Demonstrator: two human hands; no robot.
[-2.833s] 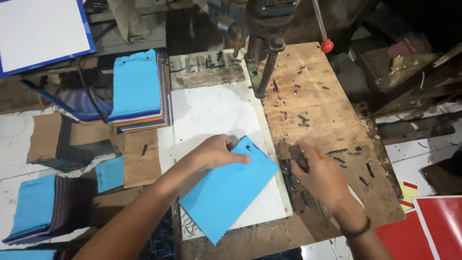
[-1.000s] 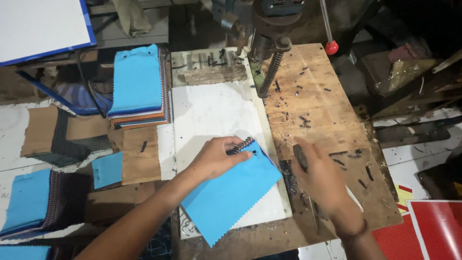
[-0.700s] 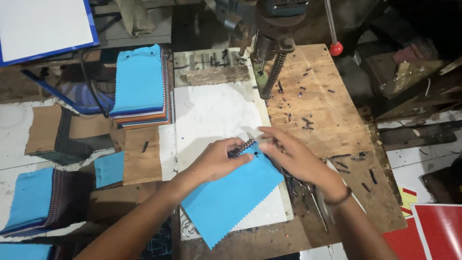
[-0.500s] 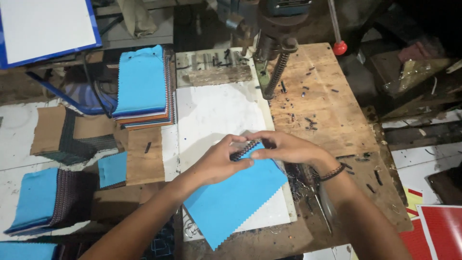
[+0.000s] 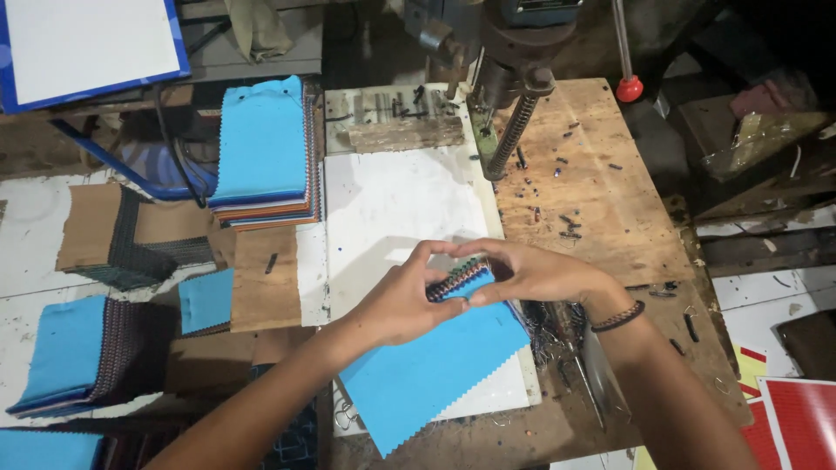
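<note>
Fabric swatch bundle [image 5: 435, 365] on white sheet [image 5: 392, 209], blue top layer, long axis slanting toward lower left. Left hand [image 5: 402, 300] and right hand [image 5: 531, 271] both pinching upper bound edge, thumbs meeting; equally near.

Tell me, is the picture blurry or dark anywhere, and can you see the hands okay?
In the head view, the left hand and right hand look sharp and well lit, pinching the blue fabric stack; the white board is bright, with soft shadows of the hands on it; the top right corner beyond the wooden table is very dark.
</note>
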